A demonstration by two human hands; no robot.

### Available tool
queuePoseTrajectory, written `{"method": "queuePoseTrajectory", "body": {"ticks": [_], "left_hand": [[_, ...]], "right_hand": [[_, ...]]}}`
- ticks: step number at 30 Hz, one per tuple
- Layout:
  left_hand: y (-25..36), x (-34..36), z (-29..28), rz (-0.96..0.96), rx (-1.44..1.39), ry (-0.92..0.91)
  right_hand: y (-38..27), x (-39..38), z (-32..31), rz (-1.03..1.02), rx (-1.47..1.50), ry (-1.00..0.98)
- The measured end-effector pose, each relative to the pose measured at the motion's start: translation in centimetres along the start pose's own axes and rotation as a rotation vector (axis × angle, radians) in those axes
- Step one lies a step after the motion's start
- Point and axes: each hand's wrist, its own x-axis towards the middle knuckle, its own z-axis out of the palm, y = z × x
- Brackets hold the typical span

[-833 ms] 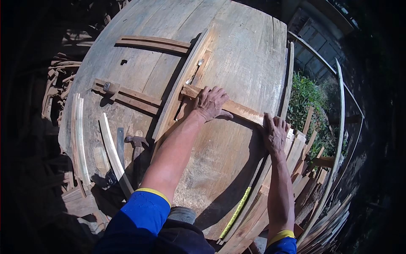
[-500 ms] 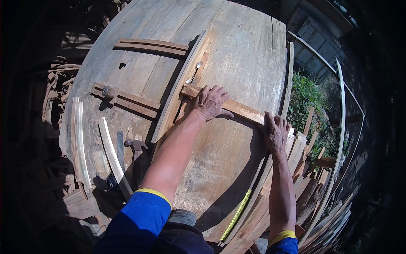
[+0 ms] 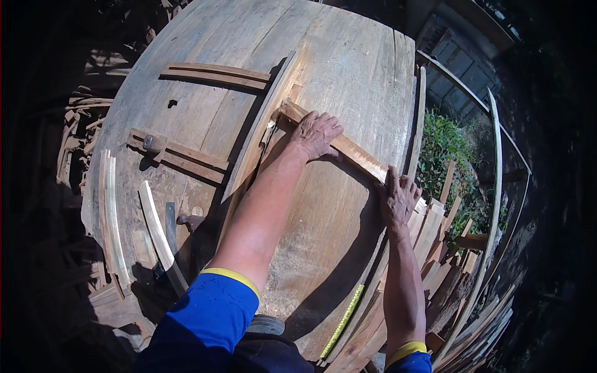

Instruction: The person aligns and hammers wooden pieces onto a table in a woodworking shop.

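A narrow wooden strip (image 3: 360, 158) lies slantwise over the worktable (image 3: 348, 74), its left end against a long wooden rail (image 3: 262, 121). My left hand (image 3: 317, 133) is closed over the strip near that end, fingers across its top. At the other end, my right hand (image 3: 401, 198) grips the strip near the table's right edge; its fingertips are partly hidden. A small wooden piece (image 3: 295, 93) sits beside the rail, just beyond the strip's left end.
Left of the rail lie paired wooden strips (image 3: 214, 73), a hand plane-like tool (image 3: 154, 146), a hammer (image 3: 189, 220) and curved pale slats (image 3: 158, 230). A yellow measuring tape (image 3: 343, 323) runs along the near right edge. Stacked lumber (image 3: 429, 233) and green plants (image 3: 444, 146) are at the right.
The strip's left end has moved farther away along the rail, so the strip slants more steeply. My left hand has gone with it; my right hand still holds the other end.
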Motion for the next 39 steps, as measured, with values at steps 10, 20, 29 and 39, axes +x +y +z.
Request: {"method": "queuePoseTrajectory", "body": {"ticks": [10,20,29,39], "left_hand": [[9.6,-10.7,-1.9,0.015,-0.181,0.047],[9.4,-18.1,-2.3,-0.086,-0.150,0.143],[7.3,-15.6,-1.7,-0.078,-0.123,0.140],[6.3,-13.0,-1.6,-0.080,-0.110,0.118]], "right_hand": [[2.4,-11.5,-2.8,-0.104,0.008,-0.027],[-0.8,-13.4,-3.2,-0.199,0.070,-0.068],[-1.1,-11.0,-2.4,-0.170,0.048,-0.072],[-0.2,-8.5,-1.7,-0.193,0.040,-0.014]]}}
